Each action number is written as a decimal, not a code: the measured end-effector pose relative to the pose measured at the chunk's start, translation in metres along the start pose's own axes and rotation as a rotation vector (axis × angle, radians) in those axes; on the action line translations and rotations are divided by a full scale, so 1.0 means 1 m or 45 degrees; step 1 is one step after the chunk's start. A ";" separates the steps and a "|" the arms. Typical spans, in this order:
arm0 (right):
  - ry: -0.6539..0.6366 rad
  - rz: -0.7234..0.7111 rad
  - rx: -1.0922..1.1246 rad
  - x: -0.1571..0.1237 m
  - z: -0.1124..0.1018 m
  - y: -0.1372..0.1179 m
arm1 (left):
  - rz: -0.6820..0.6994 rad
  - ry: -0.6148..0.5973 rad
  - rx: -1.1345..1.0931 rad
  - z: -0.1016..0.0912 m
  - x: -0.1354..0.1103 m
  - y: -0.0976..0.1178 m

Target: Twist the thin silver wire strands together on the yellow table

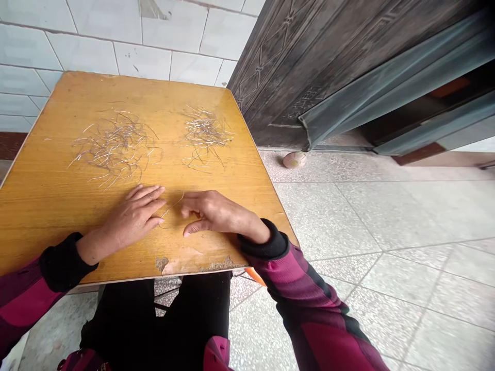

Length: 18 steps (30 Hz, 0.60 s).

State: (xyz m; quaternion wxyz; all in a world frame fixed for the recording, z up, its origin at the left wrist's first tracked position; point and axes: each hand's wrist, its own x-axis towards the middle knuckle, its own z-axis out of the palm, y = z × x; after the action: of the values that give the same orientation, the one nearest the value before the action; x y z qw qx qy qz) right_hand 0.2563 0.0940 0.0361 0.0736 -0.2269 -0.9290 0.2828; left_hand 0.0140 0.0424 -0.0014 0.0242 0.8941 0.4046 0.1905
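Note:
A thin bent wire (pixel 175 204) lies on the wooden table (pixel 216 252) between my two hands. My left hand (pixel 135 214) rests flat on the tabletop, fingers stretched out, with its fingertips by the left end of the wire. On the other side, my right hand (pixel 212 211) has curled fingers and a thumb held apart from them. Its fingertips are close to the wire's upper bend; whether they touch it I cannot tell. Beyond my left hand spreads a larger loose pile of thin wires (pixel 119 141). A smaller, straighter wire pile (pixel 204 131) lies at the far right.
A white tiled wall (pixel 170 31) stands behind the table. To the right are a dark carved door (pixel 286 67) and a grey-green curtain (pixel 371 98). A ball-like object (pixel 294 159) sits on the speckled tile floor (pixel 328 216). The tabletop's front edge has chipped veneer.

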 end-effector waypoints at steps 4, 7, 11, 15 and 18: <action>-0.187 0.110 -0.053 -0.002 -0.002 -0.001 | -0.017 -0.009 -0.013 -0.001 0.001 0.001; -0.167 0.081 0.046 -0.005 -0.007 0.002 | -0.037 0.015 -0.047 -0.001 0.001 0.002; 0.022 0.071 0.156 -0.007 -0.014 0.009 | -0.051 0.087 -0.111 -0.002 0.001 0.004; 0.420 0.245 0.163 -0.009 -0.018 0.018 | -0.081 0.227 -0.141 -0.009 0.002 0.000; 0.600 0.354 0.187 -0.013 -0.024 0.022 | -0.148 0.350 -0.114 -0.020 0.003 -0.011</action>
State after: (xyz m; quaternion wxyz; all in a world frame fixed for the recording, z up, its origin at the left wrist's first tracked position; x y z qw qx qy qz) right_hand 0.2823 0.1165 0.0437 0.2643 -0.4056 -0.8233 0.2962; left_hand 0.0002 0.0497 0.0158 0.0196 0.8328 0.4461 0.3271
